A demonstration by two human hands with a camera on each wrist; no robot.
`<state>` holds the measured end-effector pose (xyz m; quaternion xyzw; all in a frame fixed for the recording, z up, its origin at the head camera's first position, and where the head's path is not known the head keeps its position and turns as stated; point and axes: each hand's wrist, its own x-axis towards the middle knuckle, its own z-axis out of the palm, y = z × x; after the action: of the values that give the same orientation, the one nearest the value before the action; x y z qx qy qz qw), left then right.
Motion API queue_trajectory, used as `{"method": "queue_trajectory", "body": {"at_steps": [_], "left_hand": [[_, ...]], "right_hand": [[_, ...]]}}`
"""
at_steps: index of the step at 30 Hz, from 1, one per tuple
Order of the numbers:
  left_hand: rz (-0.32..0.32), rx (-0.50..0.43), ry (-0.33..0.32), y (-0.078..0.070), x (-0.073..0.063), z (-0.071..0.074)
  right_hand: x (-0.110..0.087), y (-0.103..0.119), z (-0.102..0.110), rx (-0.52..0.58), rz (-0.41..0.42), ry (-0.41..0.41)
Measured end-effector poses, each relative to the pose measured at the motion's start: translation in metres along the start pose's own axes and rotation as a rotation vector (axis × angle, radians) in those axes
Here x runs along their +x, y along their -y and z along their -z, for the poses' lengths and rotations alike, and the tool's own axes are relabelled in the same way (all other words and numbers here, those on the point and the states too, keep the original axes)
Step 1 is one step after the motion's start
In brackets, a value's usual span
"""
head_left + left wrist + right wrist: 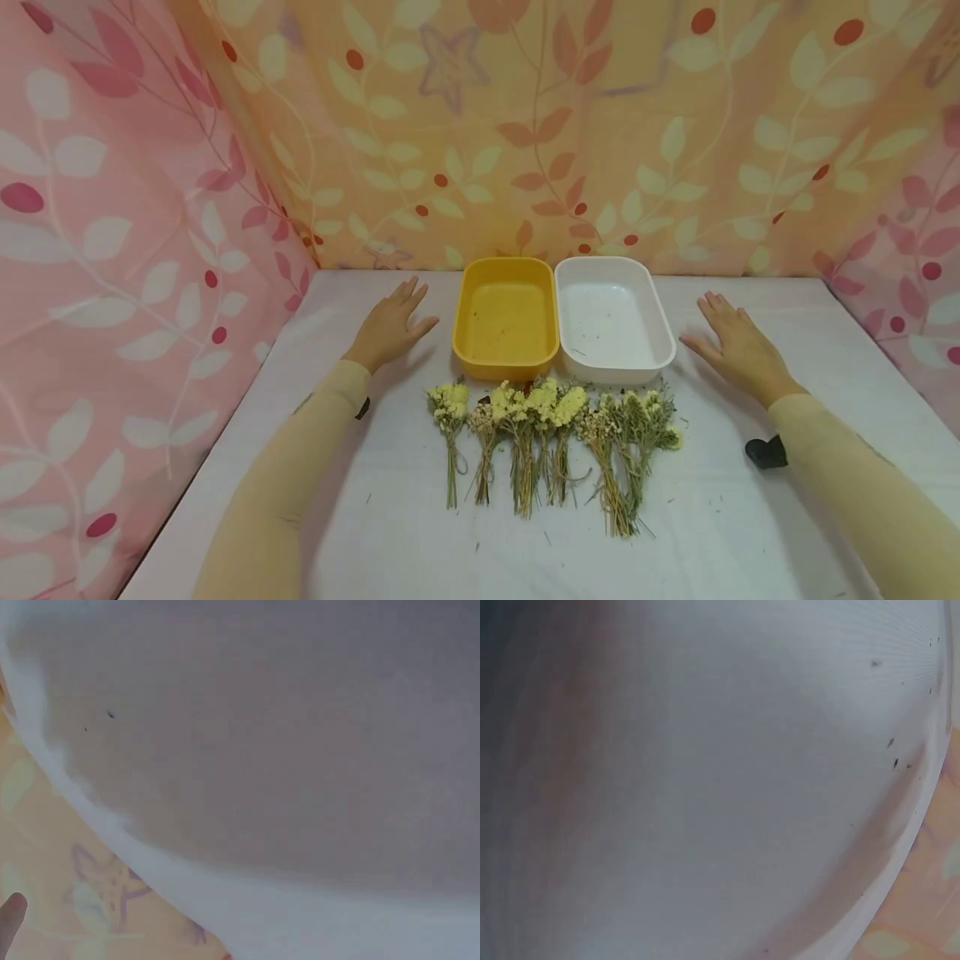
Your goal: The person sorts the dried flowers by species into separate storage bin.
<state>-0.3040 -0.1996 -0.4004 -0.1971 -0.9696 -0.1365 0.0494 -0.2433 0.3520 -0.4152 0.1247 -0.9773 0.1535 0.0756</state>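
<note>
My left hand (390, 326) is spread with straight fingers over the table, left of a yellow bin (506, 367). On the other side my right hand (738, 348) is held the same way, to the right of a white bin (618, 375). Neither hand holds or touches a bin. The two bins stand side by side, with small bits of plant inside. In front of them lies a row of small dried flower bunches, among them a yellow-topped bunch (450, 408) at the left end and a greener bunch (645, 425) at the right. In the left wrist view only a fingertip (11, 919) shows.
A white cloth (405, 533) covers the table, with loose plant crumbs scattered around the bunches. Behind the bins hangs an orange leaf-patterned curtain (480, 167). A pink patterned curtain (112, 292) borders the left side, and another pink curtain (911, 275) the right.
</note>
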Motion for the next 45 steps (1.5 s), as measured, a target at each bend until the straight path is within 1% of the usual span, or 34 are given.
{"method": "queue_trajectory", "body": {"at_steps": [5,9,12,17,23,28,35,39,45], "left_hand": [[0.007,-0.024,-0.006,-0.001,-0.003,-0.001],[0.017,-0.058,0.010,-0.004,-0.006,-0.002],[0.027,-0.094,0.024,-0.006,-0.009,-0.001],[0.042,-0.114,0.038,-0.007,-0.011,-0.001],[0.058,-0.189,0.059,-0.011,-0.014,0.000],[0.089,-0.245,0.077,-0.015,-0.018,0.000],[0.118,-0.329,0.079,-0.020,-0.023,-0.001],[0.136,-0.386,0.091,-0.022,-0.023,-0.004],[0.140,-0.487,0.088,-0.027,-0.026,-0.010]], "right_hand": [[-0.005,0.002,0.002,0.005,0.018,-0.009],[-0.011,0.005,0.005,0.031,0.023,-0.011],[-0.015,0.007,0.006,0.053,0.015,-0.009],[-0.022,0.010,0.007,0.079,-0.009,0.000],[-0.029,0.015,0.009,0.088,-0.037,0.026],[-0.035,0.020,0.011,0.090,-0.047,0.036],[-0.041,0.027,0.015,0.092,-0.043,0.018],[-0.044,0.030,0.016,0.100,-0.045,0.011],[-0.051,0.036,0.015,0.131,-0.034,-0.008]]}}
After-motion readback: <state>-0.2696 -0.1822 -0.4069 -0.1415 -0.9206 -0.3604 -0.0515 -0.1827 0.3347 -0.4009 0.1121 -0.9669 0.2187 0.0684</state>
